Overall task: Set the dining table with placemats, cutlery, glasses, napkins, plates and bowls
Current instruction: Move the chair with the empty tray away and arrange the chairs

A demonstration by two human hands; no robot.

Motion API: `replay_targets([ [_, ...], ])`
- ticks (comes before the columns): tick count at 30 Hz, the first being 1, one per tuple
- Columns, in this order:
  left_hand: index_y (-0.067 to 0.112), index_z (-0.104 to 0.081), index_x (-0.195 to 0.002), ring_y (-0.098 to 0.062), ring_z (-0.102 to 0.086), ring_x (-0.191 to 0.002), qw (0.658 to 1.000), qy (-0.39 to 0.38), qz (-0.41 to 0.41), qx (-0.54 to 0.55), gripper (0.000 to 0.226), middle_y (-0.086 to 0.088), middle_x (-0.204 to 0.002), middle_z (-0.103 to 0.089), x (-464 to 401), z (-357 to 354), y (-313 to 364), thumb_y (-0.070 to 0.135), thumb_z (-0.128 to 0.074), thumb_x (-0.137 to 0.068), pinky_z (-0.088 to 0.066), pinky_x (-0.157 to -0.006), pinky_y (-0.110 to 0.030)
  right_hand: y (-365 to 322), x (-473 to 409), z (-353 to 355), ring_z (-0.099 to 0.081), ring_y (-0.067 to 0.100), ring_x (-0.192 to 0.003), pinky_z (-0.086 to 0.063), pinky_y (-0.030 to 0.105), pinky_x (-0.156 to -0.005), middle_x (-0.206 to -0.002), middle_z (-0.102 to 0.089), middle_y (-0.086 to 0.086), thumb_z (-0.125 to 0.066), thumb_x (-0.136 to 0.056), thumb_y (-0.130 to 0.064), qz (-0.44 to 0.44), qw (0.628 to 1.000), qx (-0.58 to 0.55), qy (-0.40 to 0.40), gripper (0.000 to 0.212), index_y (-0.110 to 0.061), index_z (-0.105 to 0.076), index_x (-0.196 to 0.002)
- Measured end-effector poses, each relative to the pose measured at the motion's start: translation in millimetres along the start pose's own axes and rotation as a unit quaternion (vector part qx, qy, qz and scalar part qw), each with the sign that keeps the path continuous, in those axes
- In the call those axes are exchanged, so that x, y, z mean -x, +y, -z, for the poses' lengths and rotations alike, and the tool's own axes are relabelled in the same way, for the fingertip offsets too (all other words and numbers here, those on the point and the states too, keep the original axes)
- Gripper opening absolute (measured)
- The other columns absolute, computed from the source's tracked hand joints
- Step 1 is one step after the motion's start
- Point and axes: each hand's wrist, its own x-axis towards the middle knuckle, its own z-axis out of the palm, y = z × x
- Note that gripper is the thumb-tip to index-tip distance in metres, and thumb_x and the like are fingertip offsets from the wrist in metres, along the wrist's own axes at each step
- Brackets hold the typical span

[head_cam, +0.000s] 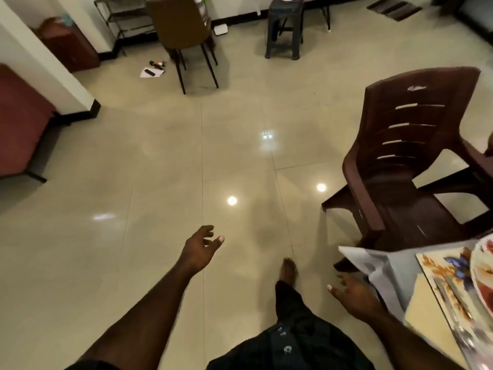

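Observation:
Only a corner of the dining table (424, 311) shows at the lower right, under a grey cloth. On it lies a patterned placemat (442, 273) with cutlery (450, 295) beside a red and white plate (480, 271). My left hand (200, 249) hangs over the tiled floor with loosely curled fingers and holds nothing. My right hand (352, 292) is spread beside the table's corner, empty, a little apart from the cloth.
A dark brown plastic chair (400, 156) stands at the table's far side. Across the beige tiled floor (160, 169) are a brown upholstered chair (184, 30), a dark stool (285, 25), a metal rack (120, 20) and papers (152, 72). My bare foot (289, 271) steps forward.

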Motion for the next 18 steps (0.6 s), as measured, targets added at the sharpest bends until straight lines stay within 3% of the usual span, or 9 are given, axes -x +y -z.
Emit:
replay_targets([
  [2, 0.025, -0.06, -0.138, -0.011, -0.068, -0.103, 1.0, -0.005, 0.021, -0.013, 0.05, 0.001, -0.126, -0.066, -42, 9, 14, 0.044, -0.076, -0.094, -0.052, -0.077, -0.026, -46, -40, 37, -0.061, 0.024, -0.125, -0.049, 0.038, -0.105, -0.14, -0.063, 0.006, -0.056, -0.08, -0.086, -0.008, 1.0, -0.01, -0.025, 0.091, -0.02, -0.054, -0.142],
  [4, 0.024, -0.059, -0.14, -0.012, -0.067, -0.101, 0.999, 0.003, 0.037, -0.03, 0.053, -0.002, -0.127, -0.066, -69, 19, 27, 0.044, -0.075, -0.094, -0.052, -0.076, -0.028, -85, -74, 71, -0.061, 0.023, -0.122, -0.051, 0.035, -0.098, -0.138, -0.063, 0.009, -0.068, -0.091, -0.059, 0.009, 0.999, -0.011, -0.034, 0.067, -0.02, -0.052, -0.144],
  [9, 0.023, -0.058, -0.142, -0.013, -0.066, -0.1, 0.998, 0.032, 0.048, 0.002, 0.052, -0.001, -0.125, -0.064, -176, 38, 92, 0.044, -0.072, -0.097, -0.049, -0.076, -0.029, -190, -206, 195, -0.063, 0.021, -0.119, -0.052, 0.036, -0.094, -0.138, -0.063, 0.005, -0.059, -0.078, -0.082, 0.059, 0.998, -0.015, -0.006, 0.088, -0.026, -0.05, -0.146],
  [13, 0.023, -0.058, -0.141, -0.014, -0.067, -0.101, 0.999, 0.023, 0.048, 0.012, 0.05, -0.003, -0.127, -0.065, -269, 41, 133, 0.041, -0.073, -0.097, -0.049, -0.074, -0.026, -256, -297, 274, -0.064, 0.016, -0.105, -0.049, 0.031, -0.082, -0.138, -0.061, 0.006, -0.065, -0.092, -0.062, 0.067, 0.995, -0.061, 0.033, 0.066, -0.028, -0.049, -0.147],
  [18, 0.023, -0.058, -0.141, -0.012, -0.067, -0.099, 0.999, -0.012, 0.032, -0.001, 0.052, -0.005, -0.129, -0.066, -429, 51, 195, 0.041, -0.074, -0.096, -0.051, -0.074, -0.028, -296, -400, 324, -0.065, 0.017, -0.104, -0.047, 0.031, -0.085, -0.14, -0.06, 0.006, -0.066, -0.094, -0.058, 0.026, 0.994, -0.095, 0.052, 0.063, -0.027, -0.049, -0.147],
])
